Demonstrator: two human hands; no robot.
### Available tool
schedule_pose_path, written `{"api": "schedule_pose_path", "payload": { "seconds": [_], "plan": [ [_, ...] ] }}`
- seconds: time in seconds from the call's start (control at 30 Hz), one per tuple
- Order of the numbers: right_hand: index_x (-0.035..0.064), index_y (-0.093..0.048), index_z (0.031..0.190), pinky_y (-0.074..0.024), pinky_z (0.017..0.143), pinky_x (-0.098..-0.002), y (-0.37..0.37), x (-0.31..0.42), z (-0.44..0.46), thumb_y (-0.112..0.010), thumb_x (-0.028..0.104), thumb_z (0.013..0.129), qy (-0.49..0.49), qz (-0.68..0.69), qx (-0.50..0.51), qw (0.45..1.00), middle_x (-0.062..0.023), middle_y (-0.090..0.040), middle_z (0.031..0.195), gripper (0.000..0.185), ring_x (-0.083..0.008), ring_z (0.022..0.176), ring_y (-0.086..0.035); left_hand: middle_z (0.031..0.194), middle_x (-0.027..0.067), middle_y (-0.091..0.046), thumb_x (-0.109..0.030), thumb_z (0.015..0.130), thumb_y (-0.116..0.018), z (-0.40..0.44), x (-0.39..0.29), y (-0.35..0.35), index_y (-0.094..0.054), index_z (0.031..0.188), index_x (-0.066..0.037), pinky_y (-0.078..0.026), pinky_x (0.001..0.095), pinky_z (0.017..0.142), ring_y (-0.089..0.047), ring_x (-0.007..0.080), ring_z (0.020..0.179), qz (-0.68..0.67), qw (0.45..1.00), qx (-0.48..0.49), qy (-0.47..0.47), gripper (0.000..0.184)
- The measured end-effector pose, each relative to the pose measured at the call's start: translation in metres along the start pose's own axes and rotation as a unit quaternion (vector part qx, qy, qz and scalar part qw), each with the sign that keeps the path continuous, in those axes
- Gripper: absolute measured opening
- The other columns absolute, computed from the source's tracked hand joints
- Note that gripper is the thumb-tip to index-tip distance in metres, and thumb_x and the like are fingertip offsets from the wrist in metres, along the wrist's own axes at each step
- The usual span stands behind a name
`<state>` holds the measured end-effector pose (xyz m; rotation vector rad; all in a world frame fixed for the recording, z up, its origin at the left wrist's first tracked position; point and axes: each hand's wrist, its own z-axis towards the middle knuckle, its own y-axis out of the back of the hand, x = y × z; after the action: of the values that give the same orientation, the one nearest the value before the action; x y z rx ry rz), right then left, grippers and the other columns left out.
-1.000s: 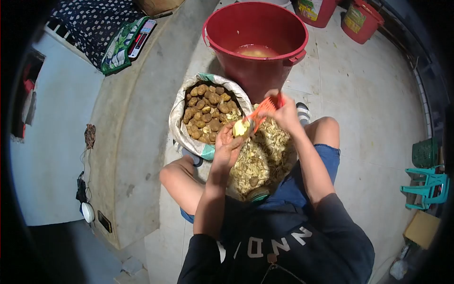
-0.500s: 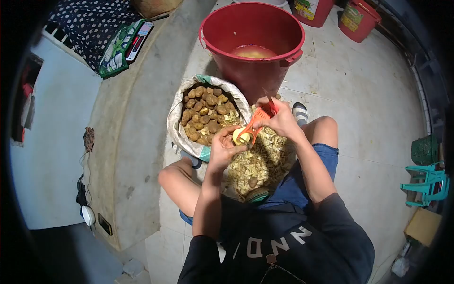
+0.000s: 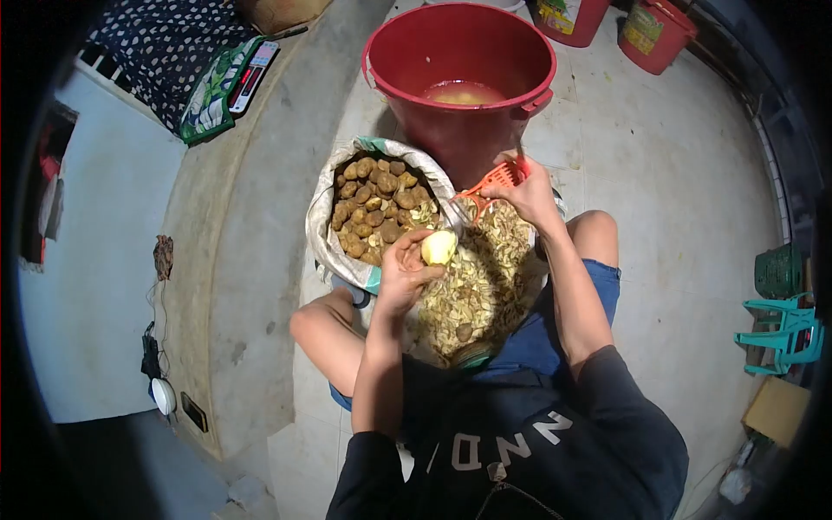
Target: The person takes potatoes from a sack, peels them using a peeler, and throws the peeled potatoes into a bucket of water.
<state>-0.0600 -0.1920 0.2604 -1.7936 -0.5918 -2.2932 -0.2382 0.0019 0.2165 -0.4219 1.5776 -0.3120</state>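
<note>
A pale yellow peeled potato (image 3: 438, 248) is held in the fingers of my left hand (image 3: 404, 274), over the edge of a heap of peelings (image 3: 472, 299). My right hand (image 3: 527, 198) grips an orange peeler (image 3: 500, 179), up and to the right of the potato and apart from it. A dark, narrow blade-like part sticks up from that hand. Left of the hands stands an open white sack (image 3: 322, 208) filled with unpeeled brown potatoes (image 3: 374, 204) and some peelings.
Just beyond the hands is a large red tub (image 3: 459, 130) with some cloudy liquid inside. Two smaller red buckets (image 3: 656, 35) stand at the back right. Teal stools (image 3: 780, 334) are at the far right, and a concrete ledge (image 3: 251, 260) runs along the left.
The peeler has come away from the potato, with my right hand moving up and to the right. The potato now shows more fully in my left hand.
</note>
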Motion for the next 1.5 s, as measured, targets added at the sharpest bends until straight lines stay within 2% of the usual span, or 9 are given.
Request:
{"api": "schedule_pose_path", "payload": {
  "seconds": [0.13,0.3,0.47,0.57,0.7,0.87,0.97,1.07,1.5],
  "plan": [
    [0.0003,-0.060,0.099,-0.0497,0.072,-0.0255,-0.027,0.003,-0.024,-0.087,0.007,0.067,0.100,0.028,0.079,0.991,-0.0032,-0.064,0.086,0.042,-0.0104,0.077,-0.061,0.116,0.0135,-0.060,0.019,0.069,-0.066,0.007,0.010,0.000,-0.048,0.123,0.003,-0.053,0.0344,0.092,-0.062,0.0213,0.105,-0.130,0.989,-0.057,-0.052,0.059],
    [-0.0010,-0.058,0.100,-0.0506,0.076,-0.0256,-0.006,-0.021,0.002,-0.087,0.006,0.065,-0.025,0.124,0.025,0.992,-0.0029,-0.064,0.085,0.046,-0.0092,0.085,-0.061,0.120,0.0127,-0.059,0.002,0.076,-0.073,0.002,0.011,0.002,-0.047,0.126,0.000,-0.048,0.0381,0.100,-0.060,0.0235,0.110,-0.189,0.981,0.004,-0.046,0.057],
    [0.0004,-0.058,0.098,-0.0514,0.074,-0.0266,-0.022,0.010,-0.022,-0.085,0.000,0.066,0.058,-0.009,0.102,0.993,-0.0038,-0.063,0.086,0.042,-0.0098,0.081,-0.061,0.122,0.0125,-0.058,-0.004,0.080,-0.072,0.008,0.018,-0.006,-0.045,0.127,0.001,-0.044,0.0401,0.102,-0.058,0.0243,0.114,-0.176,0.981,-0.012,-0.075,0.054],
    [0.0007,-0.059,0.099,-0.0511,0.074,-0.0261,-0.012,-0.030,0.001,-0.088,0.004,0.063,-0.026,0.133,0.027,0.990,-0.0012,-0.062,0.086,0.047,-0.0091,0.082,-0.060,0.124,0.0127,-0.056,-0.012,0.081,-0.075,0.003,0.019,-0.005,-0.045,0.128,0.002,-0.043,0.0408,0.102,-0.055,0.0247,0.116,-0.224,0.972,-0.001,-0.065,0.057],
    [0.0006,-0.057,0.097,-0.0514,0.073,-0.0261,-0.033,-0.001,-0.025,-0.086,0.001,0.066,0.039,0.115,0.091,0.988,-0.0033,-0.064,0.088,0.043,-0.0093,0.080,-0.061,0.124,0.0113,-0.055,-0.018,0.082,-0.075,0.006,0.016,-0.013,-0.043,0.132,0.001,-0.041,0.0403,0.105,-0.055,0.0231,0.113,-0.220,0.973,-0.004,-0.067,0.063],
    [0.0001,-0.059,0.100,-0.0510,0.073,-0.0256,-0.014,-0.016,-0.002,-0.088,0.003,0.062,-0.051,0.146,0.026,0.988,-0.0017,-0.063,0.087,0.048,-0.0096,0.081,-0.061,0.126,0.0105,-0.054,-0.017,0.084,-0.073,0.004,0.013,-0.014,-0.040,0.137,-0.002,-0.043,0.0397,0.103,-0.055,0.0228,0.113,-0.279,0.957,-0.020,-0.072,0.064],
    [0.0010,-0.059,0.100,-0.0512,0.073,-0.0257,-0.032,-0.003,-0.025,-0.088,0.003,0.063,0.000,0.167,0.099,0.981,-0.0017,-0.063,0.087,0.047,-0.0098,0.081,-0.061,0.129,0.0145,-0.052,0.002,0.086,-0.063,0.002,0.019,-0.010,-0.034,0.140,0.001,-0.043,0.0418,0.104,-0.054,0.0259,0.118,-0.228,0.972,-0.007,-0.062,0.062],
    [0.0013,-0.059,0.098,-0.0510,0.074,-0.0252,-0.018,-0.020,-0.010,-0.088,0.003,0.063,-0.039,0.078,0.045,0.995,-0.0015,-0.063,0.086,0.045,-0.0095,0.081,-0.061,0.127,0.0117,-0.054,-0.015,0.084,-0.072,0.002,0.014,-0.008,-0.036,0.140,-0.002,-0.041,0.0398,0.104,-0.055,0.0234,0.115,-0.177,0.982,-0.021,-0.065,0.068],
    [0.0013,-0.059,0.103,-0.0498,0.070,-0.0256,-0.031,0.000,-0.026,-0.090,0.008,0.062,0.025,0.152,0.072,0.985,-0.0017,-0.062,0.088,0.052,-0.0095,0.077,-0.059,0.128,0.0149,-0.051,0.000,0.089,-0.061,0.003,0.024,-0.006,-0.036,0.137,0.003,-0.043,0.0462,0.105,-0.053,0.0281,0.119,-0.268,0.960,-0.016,-0.077,0.054]
  ]
}}
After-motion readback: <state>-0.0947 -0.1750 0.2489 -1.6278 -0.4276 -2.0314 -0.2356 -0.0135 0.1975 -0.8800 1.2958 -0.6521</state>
